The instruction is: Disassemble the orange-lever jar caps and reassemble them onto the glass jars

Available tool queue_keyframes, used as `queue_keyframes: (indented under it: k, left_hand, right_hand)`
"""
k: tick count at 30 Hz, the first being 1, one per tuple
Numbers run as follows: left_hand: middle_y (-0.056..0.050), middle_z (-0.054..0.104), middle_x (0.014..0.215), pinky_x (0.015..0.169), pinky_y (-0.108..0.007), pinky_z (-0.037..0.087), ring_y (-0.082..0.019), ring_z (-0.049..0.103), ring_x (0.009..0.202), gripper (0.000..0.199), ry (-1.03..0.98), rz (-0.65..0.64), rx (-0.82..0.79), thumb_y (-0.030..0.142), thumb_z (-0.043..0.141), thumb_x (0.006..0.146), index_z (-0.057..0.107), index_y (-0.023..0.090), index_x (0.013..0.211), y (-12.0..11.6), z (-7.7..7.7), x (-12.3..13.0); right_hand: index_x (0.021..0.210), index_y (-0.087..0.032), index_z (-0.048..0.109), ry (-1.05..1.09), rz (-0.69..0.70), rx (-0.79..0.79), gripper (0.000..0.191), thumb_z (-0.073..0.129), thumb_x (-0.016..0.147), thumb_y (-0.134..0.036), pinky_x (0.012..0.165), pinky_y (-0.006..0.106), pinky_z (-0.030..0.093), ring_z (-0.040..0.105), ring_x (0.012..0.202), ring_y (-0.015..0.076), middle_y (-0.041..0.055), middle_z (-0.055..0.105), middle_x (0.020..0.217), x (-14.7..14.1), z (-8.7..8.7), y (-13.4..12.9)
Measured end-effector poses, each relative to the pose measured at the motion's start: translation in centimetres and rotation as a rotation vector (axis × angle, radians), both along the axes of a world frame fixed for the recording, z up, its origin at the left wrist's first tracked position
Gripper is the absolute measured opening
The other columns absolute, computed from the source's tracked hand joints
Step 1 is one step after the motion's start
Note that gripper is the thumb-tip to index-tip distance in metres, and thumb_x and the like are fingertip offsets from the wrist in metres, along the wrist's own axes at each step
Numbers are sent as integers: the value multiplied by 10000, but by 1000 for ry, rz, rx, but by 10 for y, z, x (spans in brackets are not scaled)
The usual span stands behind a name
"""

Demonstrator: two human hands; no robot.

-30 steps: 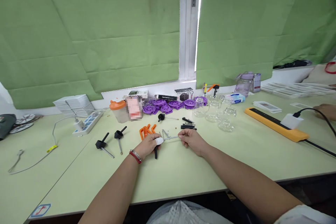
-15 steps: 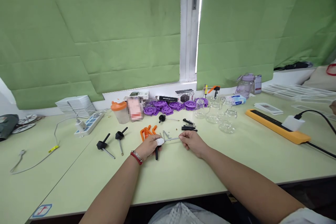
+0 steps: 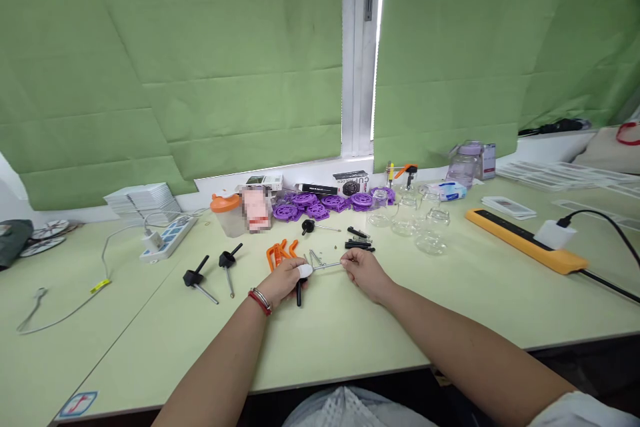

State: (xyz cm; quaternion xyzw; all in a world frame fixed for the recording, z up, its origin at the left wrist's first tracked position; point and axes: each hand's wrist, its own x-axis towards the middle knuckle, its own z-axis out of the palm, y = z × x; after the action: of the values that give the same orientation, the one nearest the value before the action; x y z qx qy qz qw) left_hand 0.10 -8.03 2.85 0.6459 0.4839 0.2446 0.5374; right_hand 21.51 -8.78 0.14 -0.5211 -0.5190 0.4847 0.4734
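My left hand (image 3: 287,280) is closed round a black plastic part (image 3: 299,295) whose black stem pokes out below the fingers. Something white covers the left thumb. A thin metal rod (image 3: 327,265) runs from this part toward the right. At the rod's free end, the thumb and fingers of my right hand (image 3: 367,273) pinch it. Just beyond the hands lie loose metal pins (image 3: 315,257), orange crank-shaped pieces (image 3: 280,252) and black cylinders with springs (image 3: 359,240). To the left rest two similar black parts with metal rods (image 3: 194,278), and another (image 3: 309,227) lies farther back.
Purple plastic discs (image 3: 333,203) are piled along the wall. Several clear glass jars (image 3: 431,240) stand at the back right, near a yellow power strip (image 3: 525,243). An orange-lidded container (image 3: 227,217) and a white power strip (image 3: 170,238) are at the left.
The view has shifted very slightly. Both hands keep nearly the same position and hold on the black part and its rod.
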Motion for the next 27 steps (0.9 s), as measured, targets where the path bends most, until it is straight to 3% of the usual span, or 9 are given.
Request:
queue_keyframes:
  k: [27]
  left_hand:
    - [-19, 550, 613, 453, -208, 281, -45, 332, 388, 241, 32, 4, -15, 404, 492, 786, 493, 171, 724, -2, 5, 1]
  right_hand:
    - [617, -190, 449, -143, 39, 79, 253, 522, 764, -382, 450, 223, 231, 288, 442, 75, -65, 379, 475, 5, -10, 7]
